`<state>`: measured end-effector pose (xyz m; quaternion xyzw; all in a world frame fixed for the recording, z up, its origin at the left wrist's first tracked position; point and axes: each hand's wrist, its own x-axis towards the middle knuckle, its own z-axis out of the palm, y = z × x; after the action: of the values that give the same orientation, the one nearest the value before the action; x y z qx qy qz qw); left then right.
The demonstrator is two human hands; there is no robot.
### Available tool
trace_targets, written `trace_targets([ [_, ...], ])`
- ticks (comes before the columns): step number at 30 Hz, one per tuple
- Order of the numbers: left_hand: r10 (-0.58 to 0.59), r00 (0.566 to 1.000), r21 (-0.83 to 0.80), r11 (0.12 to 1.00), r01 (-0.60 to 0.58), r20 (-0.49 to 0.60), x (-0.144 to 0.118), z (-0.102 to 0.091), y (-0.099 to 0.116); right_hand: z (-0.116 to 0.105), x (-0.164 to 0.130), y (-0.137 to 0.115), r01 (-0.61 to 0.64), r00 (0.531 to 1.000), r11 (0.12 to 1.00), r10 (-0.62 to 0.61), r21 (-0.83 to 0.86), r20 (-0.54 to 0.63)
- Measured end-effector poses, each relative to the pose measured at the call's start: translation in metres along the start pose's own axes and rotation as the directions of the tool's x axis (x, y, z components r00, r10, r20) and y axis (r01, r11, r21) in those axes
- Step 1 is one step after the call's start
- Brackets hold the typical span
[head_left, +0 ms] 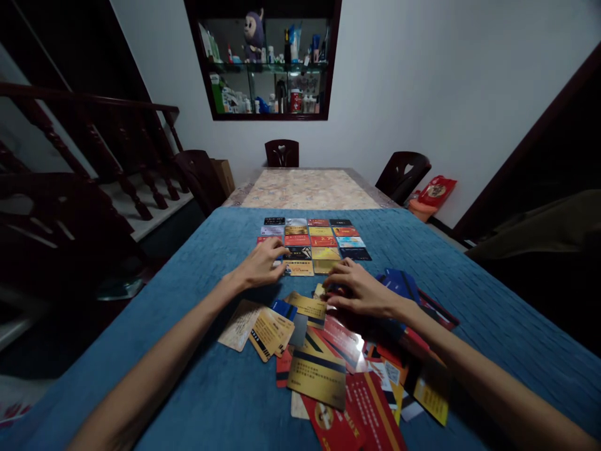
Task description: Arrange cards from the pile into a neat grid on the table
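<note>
Rows of bank-card-sized cards point(310, 241) lie face up in a neat grid on the blue cloth. At the grid's lower left, my left hand point(261, 263) rests with thumb and fingers apart, its fingertips touching the end cards and partly covering them. An orange-yellow card point(299, 268) lies just right of its thumb. My right hand point(355, 287) is over the upper edge of a loose card pile, beside the grid's lower right corner. Its fingers are bent but apart, and shadowed cards show beneath them. Within the messy pile are a gold card point(317, 376) and red cards point(375, 410).
Blue cards point(398, 283) lie beyond my right wrist. The blue cloth point(188, 369) covers the near part of the table; patterned stone point(310, 188) shows at the far end. Dark chairs point(404, 175) stand around it. A wall shelf point(270, 66) holds bottles and a plush toy.
</note>
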<state>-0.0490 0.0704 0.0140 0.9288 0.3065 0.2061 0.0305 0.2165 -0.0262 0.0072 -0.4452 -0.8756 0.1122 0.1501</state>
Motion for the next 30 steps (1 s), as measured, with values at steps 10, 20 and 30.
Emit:
trace_targets([
  [10,0.162,0.981,-0.137,0.980,-0.146,0.111,0.006,0.019,0.081,0.001,-0.040,-0.018,-0.024,0.995,1.000,0.025,-0.012,0.101],
  [20,0.166,0.951,-0.144,0.981,-0.132,0.261,0.020,0.037,0.096,0.001,-0.041,-0.001,-0.121,0.990,0.989,0.126,-0.085,0.062],
  [30,0.165,0.933,-0.153,0.981,-0.121,0.320,0.022,0.038,0.101,0.013,-0.044,0.024,-0.161,0.985,0.986,0.157,-0.052,-0.074],
])
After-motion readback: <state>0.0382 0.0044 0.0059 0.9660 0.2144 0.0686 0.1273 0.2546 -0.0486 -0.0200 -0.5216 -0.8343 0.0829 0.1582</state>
